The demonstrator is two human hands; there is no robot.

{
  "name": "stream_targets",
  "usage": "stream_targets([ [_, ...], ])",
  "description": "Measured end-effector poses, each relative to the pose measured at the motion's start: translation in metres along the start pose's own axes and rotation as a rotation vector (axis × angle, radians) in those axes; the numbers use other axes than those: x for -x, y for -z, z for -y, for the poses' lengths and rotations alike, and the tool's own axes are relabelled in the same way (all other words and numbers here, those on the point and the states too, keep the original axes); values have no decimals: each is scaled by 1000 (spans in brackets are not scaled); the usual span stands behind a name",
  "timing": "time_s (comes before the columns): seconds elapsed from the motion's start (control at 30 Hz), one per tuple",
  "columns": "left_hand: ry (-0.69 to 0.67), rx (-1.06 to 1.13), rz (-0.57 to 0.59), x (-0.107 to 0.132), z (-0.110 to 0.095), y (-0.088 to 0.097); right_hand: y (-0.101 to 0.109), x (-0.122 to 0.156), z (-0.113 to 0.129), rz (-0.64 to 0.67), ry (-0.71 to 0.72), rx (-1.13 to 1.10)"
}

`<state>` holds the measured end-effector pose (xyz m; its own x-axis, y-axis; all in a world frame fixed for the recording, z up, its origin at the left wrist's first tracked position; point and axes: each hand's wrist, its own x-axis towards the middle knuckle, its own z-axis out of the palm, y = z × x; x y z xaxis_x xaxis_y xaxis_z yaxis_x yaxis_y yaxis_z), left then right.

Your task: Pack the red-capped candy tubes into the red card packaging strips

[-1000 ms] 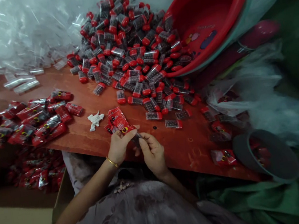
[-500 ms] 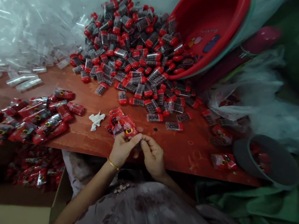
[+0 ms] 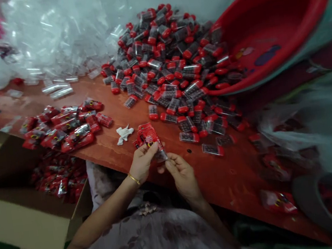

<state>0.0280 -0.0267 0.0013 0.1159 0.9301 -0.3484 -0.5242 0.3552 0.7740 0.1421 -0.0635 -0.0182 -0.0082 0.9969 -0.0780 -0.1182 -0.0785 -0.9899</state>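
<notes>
My left hand (image 3: pixel 143 164), with a gold bangle at its wrist, is closed on a red printed plastic packet (image 3: pixel 152 133), its thumb pressed on the front. The packet's clear lower end points towards my right hand (image 3: pixel 183 175), whose thumb and forefinger pinch that end. At least one more red packet lies beneath or behind it, partly hidden. A crumpled white scrap (image 3: pixel 124 134) is on the table just left of the packet. Beyond my hands lie clear tubes with red caps and dark contents (image 3: pixel 189 137), the nearest ones a short way off.
A large heap of red-capped tubes (image 3: pixel 163 59) spreads from a tipped red basin (image 3: pixel 286 14). Filled red packets (image 3: pixel 65 125) lie at left, above an open cardboard box (image 3: pixel 22 217) of more packets. Clear empty sleeves (image 3: pixel 57 89) are behind. A grey container (image 3: pixel 313 199) stands at right.
The view has swung left, bringing more of the box in. The packet in my left hand now slants down to the right, its clear end showing between both hands.
</notes>
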Motion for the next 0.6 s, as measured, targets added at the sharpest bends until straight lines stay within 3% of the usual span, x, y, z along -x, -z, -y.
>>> stream_targets([
  [0.13, 13, -3, -1, 0, 3, 3, 0, 0, -4, -67, 14, 94],
  [0.27, -91, -50, -60, 4, 1, 7, -12, -6, 1, -69, 15, 117],
  [0.43, -111, -147, -89, 6, 1, 19, -29, -18, 9, -46, 28, 39],
  [0.6, -119, -209, -86, 6, 8, 19, -37, -26, 1, -68, 11, 2],
])
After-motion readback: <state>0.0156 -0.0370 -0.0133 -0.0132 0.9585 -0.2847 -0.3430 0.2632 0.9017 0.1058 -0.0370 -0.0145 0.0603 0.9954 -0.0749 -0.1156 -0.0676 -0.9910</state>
